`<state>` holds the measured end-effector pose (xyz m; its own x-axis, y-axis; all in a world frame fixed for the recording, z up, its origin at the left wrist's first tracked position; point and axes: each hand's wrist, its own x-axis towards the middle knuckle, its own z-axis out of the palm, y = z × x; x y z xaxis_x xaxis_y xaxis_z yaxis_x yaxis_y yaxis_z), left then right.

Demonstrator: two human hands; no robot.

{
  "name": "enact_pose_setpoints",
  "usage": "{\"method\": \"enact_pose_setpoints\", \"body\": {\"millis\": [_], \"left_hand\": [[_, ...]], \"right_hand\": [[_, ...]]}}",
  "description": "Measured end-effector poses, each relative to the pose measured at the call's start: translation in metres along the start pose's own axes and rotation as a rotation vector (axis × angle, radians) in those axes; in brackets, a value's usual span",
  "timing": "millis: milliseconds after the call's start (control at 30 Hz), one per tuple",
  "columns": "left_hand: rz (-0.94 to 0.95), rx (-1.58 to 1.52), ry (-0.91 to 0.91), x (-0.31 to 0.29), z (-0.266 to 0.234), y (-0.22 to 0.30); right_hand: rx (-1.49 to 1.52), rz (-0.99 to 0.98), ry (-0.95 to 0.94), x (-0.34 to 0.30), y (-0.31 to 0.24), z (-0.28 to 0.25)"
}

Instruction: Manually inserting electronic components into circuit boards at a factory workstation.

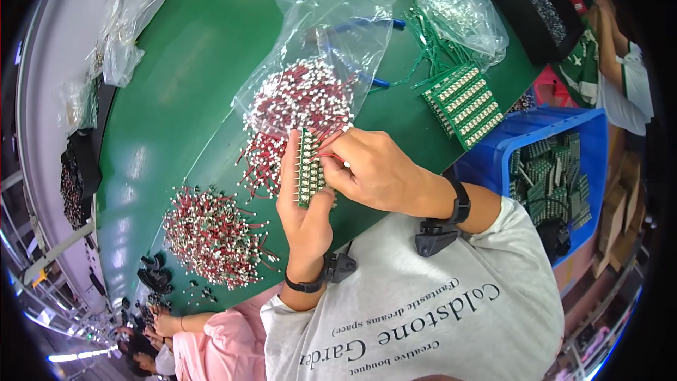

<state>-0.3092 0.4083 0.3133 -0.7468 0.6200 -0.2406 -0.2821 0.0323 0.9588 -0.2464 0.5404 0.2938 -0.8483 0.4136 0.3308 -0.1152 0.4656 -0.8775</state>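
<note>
My left hand [303, 229] grips a green circuit board panel [308, 169] with rows of small white connectors, holding it upright along its edges. Bent over the panel's upper right side, my right hand [381, 173] has its thumb and fingers pinched on short red wires [326, 141] with white plugs. The plug ends near the board are partly hidden by my fingers. Just beyond my hands, a large heap of red and white plug wires [300, 99] spills from a clear plastic bag [310, 0]. Another such heap [215, 236] lies to the left.
Stacked circuit board panels [469, 106] sit at the right, beside green wires [423, 35] and a filled clear bag [462, 14]. A blue-handled tool [381, 83] lies partly under plastic. A blue bin [501, 144] of boards stands right. A pink-sleeved person [218, 346] works at left.
</note>
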Motion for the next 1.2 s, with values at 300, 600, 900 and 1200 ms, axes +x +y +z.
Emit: {"method": "enact_pose_setpoints", "body": {"millis": [300, 600, 900, 1200], "left_hand": [[-0.055, 0.124, -0.102, 0.001, 0.013, 0.000], [0.079, 0.190, -0.084, -0.022, 0.002, -0.013], [0.245, -0.386, 0.302, -0.070, -0.085, -0.022], [0.261, -0.533, 0.303, -0.105, -0.128, -0.066]], "right_hand": [[-0.165, -0.075, 0.000, -0.010, 0.007, -0.015], [-0.134, -0.108, 0.064, -0.024, -0.011, 0.001], [-0.171, -0.136, -0.053, -0.047, -0.014, 0.023], [-0.348, -0.189, -0.063, -0.054, -0.002, 0.053]]}}
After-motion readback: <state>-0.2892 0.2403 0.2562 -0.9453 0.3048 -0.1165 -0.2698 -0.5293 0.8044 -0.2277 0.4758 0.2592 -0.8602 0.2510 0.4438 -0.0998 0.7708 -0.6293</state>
